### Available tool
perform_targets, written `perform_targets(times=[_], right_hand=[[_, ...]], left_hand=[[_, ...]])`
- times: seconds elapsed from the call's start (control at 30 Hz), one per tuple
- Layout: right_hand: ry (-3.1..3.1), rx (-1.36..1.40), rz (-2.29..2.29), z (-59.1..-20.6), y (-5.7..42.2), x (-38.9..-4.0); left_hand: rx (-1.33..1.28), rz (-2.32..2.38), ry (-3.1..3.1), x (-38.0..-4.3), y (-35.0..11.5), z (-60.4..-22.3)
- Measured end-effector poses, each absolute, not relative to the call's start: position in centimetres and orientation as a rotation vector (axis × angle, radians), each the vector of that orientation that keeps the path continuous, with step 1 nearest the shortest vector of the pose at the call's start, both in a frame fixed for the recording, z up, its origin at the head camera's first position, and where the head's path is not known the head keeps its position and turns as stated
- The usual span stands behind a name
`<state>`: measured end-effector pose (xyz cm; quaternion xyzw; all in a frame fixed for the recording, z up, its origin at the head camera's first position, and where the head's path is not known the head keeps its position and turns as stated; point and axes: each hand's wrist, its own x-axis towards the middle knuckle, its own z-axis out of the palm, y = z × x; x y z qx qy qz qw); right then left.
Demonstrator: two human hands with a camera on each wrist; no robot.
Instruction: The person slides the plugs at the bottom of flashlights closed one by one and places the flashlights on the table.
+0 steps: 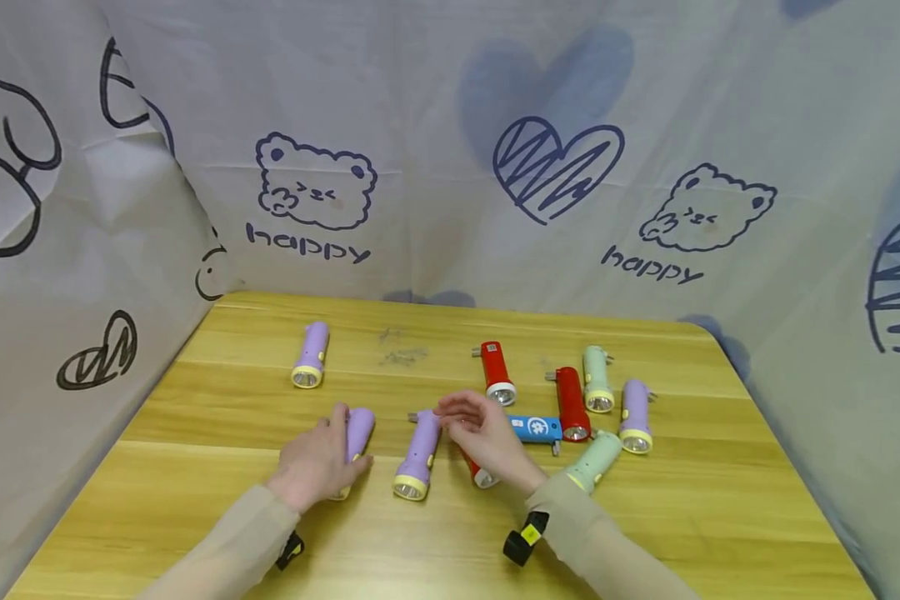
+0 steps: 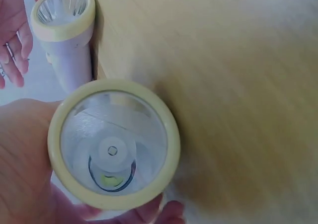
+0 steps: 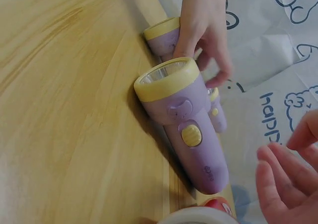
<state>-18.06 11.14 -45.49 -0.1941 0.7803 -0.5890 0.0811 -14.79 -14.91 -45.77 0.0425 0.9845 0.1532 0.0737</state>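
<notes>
My left hand (image 1: 318, 458) grips a purple flashlight (image 1: 359, 429) with a yellow rim, its lens (image 2: 113, 149) facing the left wrist camera. In that view the palm lies along one side and fingertips show beyond the rim. A second purple flashlight (image 1: 420, 454) lies between the hands, its yellow switch (image 3: 192, 135) plain in the right wrist view. Close to its tail end is my right hand (image 1: 487, 433), fingers loosely bent and holding nothing. Partly hidden under the right hand is a red flashlight (image 1: 483, 477) with a white rim.
Another purple flashlight (image 1: 311, 354) lies at the back left. To the right are red flashlights (image 1: 493, 367) (image 1: 572, 400), a blue flashlight (image 1: 534, 428), pale green flashlights (image 1: 597, 375) (image 1: 602, 458) and a purple flashlight (image 1: 635, 412). A printed cloth (image 1: 420, 150) hangs behind the wooden table (image 1: 435, 550).
</notes>
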Motion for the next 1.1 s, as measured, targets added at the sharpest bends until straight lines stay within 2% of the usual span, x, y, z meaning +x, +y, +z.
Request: perform_targets(times=[0.23,0.6,1.1], right_hand=[[2.417,-0.484,-1.832,-45.3,10.5,-18.0],[2.451,-0.506,-1.884,-45.5,10.5,-17.8],[2.475,-0.467,-1.993,-45.2,10.9,-18.0]], left_hand=[[0.034,0.420,2.870,-14.7,-15.0,-45.3],[0.081,0.478,2.893,-15.3,-14.9,-45.7],[0.250,0.923,2.991,-16.3,-13.3,-45.3]])
